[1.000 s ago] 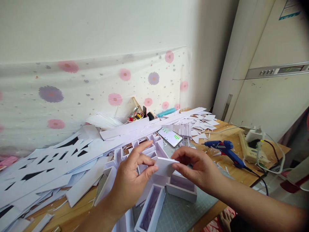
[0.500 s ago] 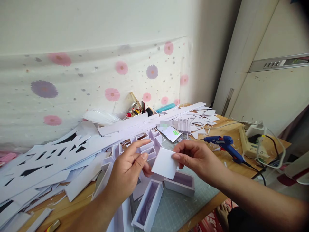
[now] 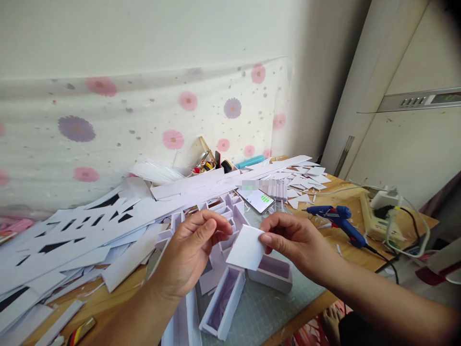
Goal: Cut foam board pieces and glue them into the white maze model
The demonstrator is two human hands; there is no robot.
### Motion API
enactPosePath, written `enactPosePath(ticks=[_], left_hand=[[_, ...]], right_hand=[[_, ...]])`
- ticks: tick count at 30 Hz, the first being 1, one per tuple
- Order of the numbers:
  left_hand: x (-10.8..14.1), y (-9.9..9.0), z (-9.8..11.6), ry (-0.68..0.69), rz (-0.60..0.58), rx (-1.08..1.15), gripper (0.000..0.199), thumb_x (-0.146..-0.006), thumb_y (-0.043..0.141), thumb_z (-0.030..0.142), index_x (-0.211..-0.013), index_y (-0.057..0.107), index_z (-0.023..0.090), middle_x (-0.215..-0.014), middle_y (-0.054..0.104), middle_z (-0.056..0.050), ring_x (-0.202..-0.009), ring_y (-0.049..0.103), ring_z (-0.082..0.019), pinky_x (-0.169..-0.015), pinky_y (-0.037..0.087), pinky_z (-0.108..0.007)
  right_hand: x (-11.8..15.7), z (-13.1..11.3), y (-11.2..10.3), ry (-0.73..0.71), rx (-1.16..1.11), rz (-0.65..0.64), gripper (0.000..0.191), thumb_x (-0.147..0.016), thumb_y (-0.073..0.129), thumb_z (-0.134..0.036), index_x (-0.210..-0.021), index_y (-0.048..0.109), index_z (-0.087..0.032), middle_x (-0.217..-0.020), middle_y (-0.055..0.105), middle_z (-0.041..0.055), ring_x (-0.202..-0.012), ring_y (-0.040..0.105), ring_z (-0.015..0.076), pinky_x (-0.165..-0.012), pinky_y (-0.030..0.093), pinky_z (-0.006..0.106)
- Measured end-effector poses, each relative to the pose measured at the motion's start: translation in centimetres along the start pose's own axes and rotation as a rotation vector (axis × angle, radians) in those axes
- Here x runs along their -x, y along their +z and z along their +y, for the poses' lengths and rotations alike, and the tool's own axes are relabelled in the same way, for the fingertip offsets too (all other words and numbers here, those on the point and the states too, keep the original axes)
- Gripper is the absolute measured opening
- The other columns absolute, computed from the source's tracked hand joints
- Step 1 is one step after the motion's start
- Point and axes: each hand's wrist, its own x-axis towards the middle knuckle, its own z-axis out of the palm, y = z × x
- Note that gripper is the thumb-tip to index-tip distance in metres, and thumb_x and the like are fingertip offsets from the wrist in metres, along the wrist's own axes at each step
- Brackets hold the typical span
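Note:
My right hand (image 3: 293,240) pinches a small square of white board (image 3: 247,247) by its right edge, between thumb and fingers. The square is held tilted above the work mat. My left hand (image 3: 194,247) is just left of the square, its fingers loosely bent and apart, with nothing seen in it. Below the square stand two narrow open-topped white boxes, one long box (image 3: 225,305) pointing toward me and another box (image 3: 272,274) to its right. Behind my hands, a white divided structure (image 3: 230,204) is partly hidden by them.
A blue glue gun (image 3: 338,221) lies at the right beside a power strip (image 3: 374,223). A phone (image 3: 255,198) rests behind the hands on the grey cutting mat (image 3: 268,312). Cut white sheets (image 3: 82,226) pile up at the left, and scraps (image 3: 306,180) lie at the back right.
My left hand has drawn back from the square's left side, and its extended index finger has curled in. My right hand still holds the square. The view has shifted slightly.

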Motion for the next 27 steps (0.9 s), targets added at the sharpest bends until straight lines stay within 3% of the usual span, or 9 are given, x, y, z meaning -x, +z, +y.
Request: enactPosePath(ticks=[5,10,18,27], left_hand=[[0.53,0.10,-0.14,0.006,-0.041,-0.130,0.029,-0.081,0.076,0.027,-0.108,0.064,0.029,-0.078,0.069,0.004,-0.071,0.058,-0.009,-0.064,0.043,-0.018],[0.55,-0.01,-0.19,0.007,-0.001,-0.244,0.026,-0.086,0.070,0.023,-0.109,0.060,0.029,-0.070,0.065,0.008,-0.064,0.055,-0.006,-0.060,0.039,-0.018],[0.37,-0.18,-0.23,-0.083,-0.022,-0.206,0.037,-0.079,0.078,0.028,-0.110,0.057,0.027,-0.071,0.064,0.007,-0.063,0.051,-0.006,-0.057,0.037,-0.018],[0.22,0.07,-0.12,-0.124,0.002,-0.194,0.031,-0.082,0.070,0.023,-0.110,0.055,0.026,-0.069,0.062,0.007,-0.065,0.051,-0.008,-0.063,0.037,-0.021]], right_hand=[[0.04,0.43,0.24,-0.021,0.030,0.036,0.027,-0.081,0.075,-0.042,-0.079,0.064,-0.017,-0.072,0.061,-0.0002,-0.068,0.055,0.0112,-0.064,0.045,0.023],[-0.11,0.56,0.32,0.004,0.031,0.040,0.025,-0.081,0.074,-0.039,-0.080,0.064,-0.017,-0.073,0.061,-0.0005,-0.069,0.056,0.0107,-0.065,0.046,0.022],[-0.49,0.67,0.36,0.054,0.009,0.040,0.024,-0.080,0.075,-0.038,-0.078,0.063,-0.016,-0.071,0.061,-0.0012,-0.066,0.057,0.0101,-0.064,0.047,0.022],[-0.38,0.67,0.23,0.070,0.006,0.042,0.025,-0.079,0.075,-0.038,-0.077,0.063,-0.016,-0.070,0.060,-0.0018,-0.065,0.056,0.0095,-0.063,0.047,0.022]])
